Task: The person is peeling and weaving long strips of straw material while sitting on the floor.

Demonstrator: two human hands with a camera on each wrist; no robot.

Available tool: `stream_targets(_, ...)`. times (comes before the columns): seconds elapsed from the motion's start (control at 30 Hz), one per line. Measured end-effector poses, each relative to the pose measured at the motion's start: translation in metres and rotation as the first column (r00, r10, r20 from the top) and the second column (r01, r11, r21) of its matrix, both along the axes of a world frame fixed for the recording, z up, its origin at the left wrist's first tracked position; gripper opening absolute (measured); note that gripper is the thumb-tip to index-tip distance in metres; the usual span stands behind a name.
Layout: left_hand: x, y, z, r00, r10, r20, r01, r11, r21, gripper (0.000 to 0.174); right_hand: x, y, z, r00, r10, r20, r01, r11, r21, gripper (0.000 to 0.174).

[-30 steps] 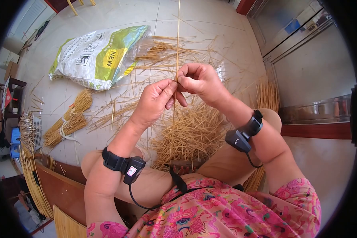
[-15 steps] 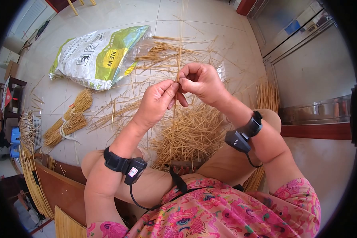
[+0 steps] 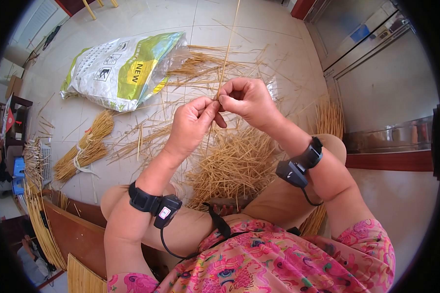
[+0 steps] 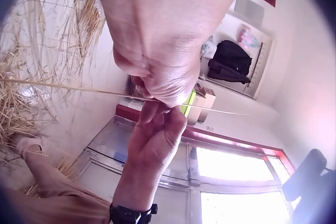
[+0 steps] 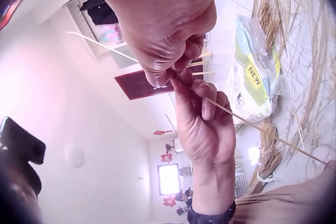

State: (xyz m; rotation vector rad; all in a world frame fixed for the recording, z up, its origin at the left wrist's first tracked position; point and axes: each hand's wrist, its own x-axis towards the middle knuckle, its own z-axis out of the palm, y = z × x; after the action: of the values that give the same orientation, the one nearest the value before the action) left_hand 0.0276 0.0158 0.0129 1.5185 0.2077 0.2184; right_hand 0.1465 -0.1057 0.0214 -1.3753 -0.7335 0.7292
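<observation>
A long, thin straw stalk (image 3: 227, 53) rises between both hands in the head view, its upper part leaning right. My left hand (image 3: 190, 124) pinches it between thumb and forefinger. Just beside that grip, the thumb and curled forefinger of my right hand (image 3: 249, 101) pinch the same stalk, and the fingertips of both hands meet there. In the right wrist view the stalk (image 5: 262, 130) runs out past the left hand's curled fingers toward the lap. Both hands hover over a heap of loose straw (image 3: 234, 166) between the legs. The pinched spot itself is covered by fingertips.
A white and green sack (image 3: 107, 73) lies on the tiled floor with straw at its mouth. A tied straw bundle (image 3: 85, 146) rests at left. More stalks stand by the metal door (image 3: 386, 93) at right. Wooden boards (image 3: 76, 224) are at lower left.
The stalk's upper end has swung from nearly upright to a rightward lean, while its lower end has shifted slightly left. Both hands keep their pinch in almost the same place.
</observation>
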Motion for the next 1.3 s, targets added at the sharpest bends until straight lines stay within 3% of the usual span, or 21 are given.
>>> stream_targets(0.23,0.000,-0.002,-0.002,1.000,-0.006,-0.002,0.006,1.000,0.011,0.021,-0.005,0.002,-0.005,0.999,-0.039,0.014,0.039,0.999,0.021,0.007)
stream_targets(0.43,0.000,0.000,-0.004,1.000,-0.031,0.001,0.031,0.999,-0.035,0.021,-0.013,0.003,-0.002,0.994,-0.019,-0.107,0.029,0.995,0.091,0.008)
stream_targets(0.53,-0.001,-0.002,0.001,0.998,-0.056,-0.010,0.055,0.997,-0.045,0.021,-0.013,0.002,0.004,0.948,-0.192,0.254,0.208,0.978,-0.034,0.006)
stream_targets(0.63,-0.002,-0.004,0.001,0.998,-0.067,-0.007,0.067,0.996,-0.057,0.022,0.005,0.005,0.002,0.946,-0.190,0.262,0.188,0.982,0.033,0.006)
stream_targets(0.77,-0.003,-0.002,0.004,0.999,-0.050,-0.014,0.049,0.998,-0.045,0.024,0.007,0.001,0.008,0.951,-0.265,0.158,0.259,0.964,0.059,0.007)
stream_targets(0.8,-0.003,-0.002,0.003,0.999,-0.050,-0.012,0.049,0.997,-0.051,0.024,0.012,0.000,0.005,0.921,-0.314,0.232,0.314,0.949,0.040,0.010)
stream_targets(0.9,-0.003,-0.001,0.003,0.999,-0.052,-0.005,0.052,0.997,-0.060,0.024,0.030,-0.007,0.008,0.947,-0.318,0.042,0.318,0.948,-0.004,0.011)
stream_targets(0.93,-0.003,-0.001,0.002,0.999,-0.054,-0.001,0.054,0.997,-0.054,0.024,0.037,-0.011,0.013,0.978,-0.173,0.119,0.187,0.976,-0.115,0.013)
stream_targets(1.03,-0.003,-0.002,0.002,0.999,-0.048,0.007,0.049,0.997,-0.064,0.023,0.017,-0.006,0.019,0.995,-0.033,0.098,0.047,0.987,-0.151,0.015)
stream_targets(1.07,-0.003,-0.003,0.002,0.999,-0.045,0.008,0.045,0.996,-0.072,0.023,0.012,-0.003,0.013,0.993,0.020,0.120,-0.012,0.998,-0.066,0.017)
stream_targets(1.17,-0.002,-0.002,0.000,0.999,-0.044,0.026,0.045,0.996,-0.076,0.024,0.006,-0.005,0.011,0.990,0.136,-0.049,-0.137,0.990,-0.020,0.013)
stream_targets(1.3,-0.002,-0.002,-0.001,0.999,-0.033,0.014,0.032,0.999,0.034,0.024,0.005,-0.002,0.008,0.995,0.104,-0.004,-0.104,0.994,-0.023,0.008)
